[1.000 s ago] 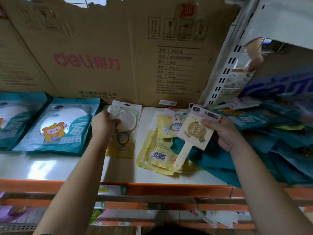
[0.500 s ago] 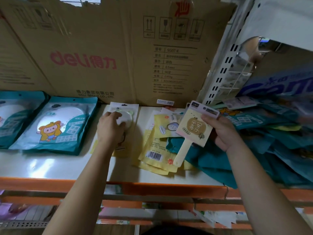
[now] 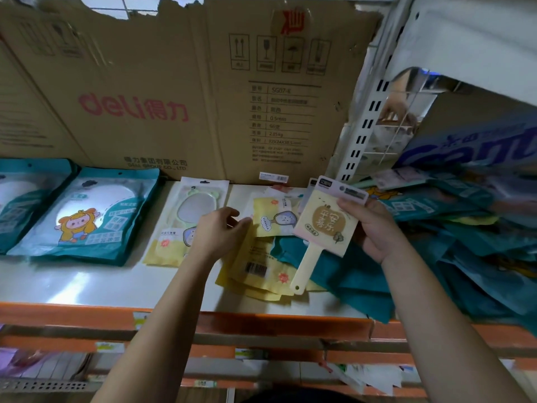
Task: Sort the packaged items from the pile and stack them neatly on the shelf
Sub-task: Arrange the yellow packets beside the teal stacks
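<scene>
The paddle-shaped carded item (image 3: 322, 228), gripped at its top by the right hand (image 3: 374, 231) above the yellow packets (image 3: 255, 269) mid-shelf (image 3: 87, 283), should lie flat and edge-aligned on matching stock while the empty, loosely spread left hand (image 3: 216, 235) steadies the stack.

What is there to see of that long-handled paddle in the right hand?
The paddle has a square head under a cream and pink printed card with a brown round emblem, and a long cream handle, plastic-looking, with a hole at its end. The right hand grips its head, holding it tilted, handle down-left, above the yellow packets.
</scene>
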### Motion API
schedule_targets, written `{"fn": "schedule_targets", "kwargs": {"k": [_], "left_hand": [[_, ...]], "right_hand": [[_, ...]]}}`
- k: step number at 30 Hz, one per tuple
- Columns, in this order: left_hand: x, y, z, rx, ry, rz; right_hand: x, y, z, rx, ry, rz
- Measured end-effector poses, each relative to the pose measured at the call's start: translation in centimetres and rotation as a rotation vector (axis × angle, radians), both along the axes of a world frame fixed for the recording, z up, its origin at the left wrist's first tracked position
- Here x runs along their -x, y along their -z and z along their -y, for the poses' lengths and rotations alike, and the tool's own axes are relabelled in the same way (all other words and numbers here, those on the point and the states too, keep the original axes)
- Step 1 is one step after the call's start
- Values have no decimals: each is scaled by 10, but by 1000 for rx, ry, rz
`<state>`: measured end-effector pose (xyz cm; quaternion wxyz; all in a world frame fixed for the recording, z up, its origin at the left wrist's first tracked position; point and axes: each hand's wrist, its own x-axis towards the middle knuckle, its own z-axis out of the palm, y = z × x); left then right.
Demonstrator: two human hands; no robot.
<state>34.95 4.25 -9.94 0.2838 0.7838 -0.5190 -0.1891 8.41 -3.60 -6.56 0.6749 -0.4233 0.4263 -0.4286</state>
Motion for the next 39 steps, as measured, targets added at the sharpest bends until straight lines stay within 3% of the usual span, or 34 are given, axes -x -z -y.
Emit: {"fn": "schedule_targets", "kwargs": {"k": [4, 10, 17, 27, 33, 37, 39], "left_hand": [[15, -4, 2, -14, 23, -43], [26, -11, 5, -46, 70, 160], [16, -5, -8, -20, 86, -59], [-5, 2, -35, 172, -4, -22], [-11, 5, -41, 204, -30, 1], [-10, 9, -43, 208, -22, 9], [-8, 10, -44, 212, -29, -3]], "right_hand": [[2, 1, -1, -5, -23, -11], [5, -2, 0, -18, -43, -33], [-5, -6, 9, -31, -42, -61], [-27, -6, 16, -34, -81, -147], [-20, 2, 26, 211, -18, -503], [-19, 0, 31, 412, 13, -895], [-21, 4, 32, 463, 14, -983]]}}
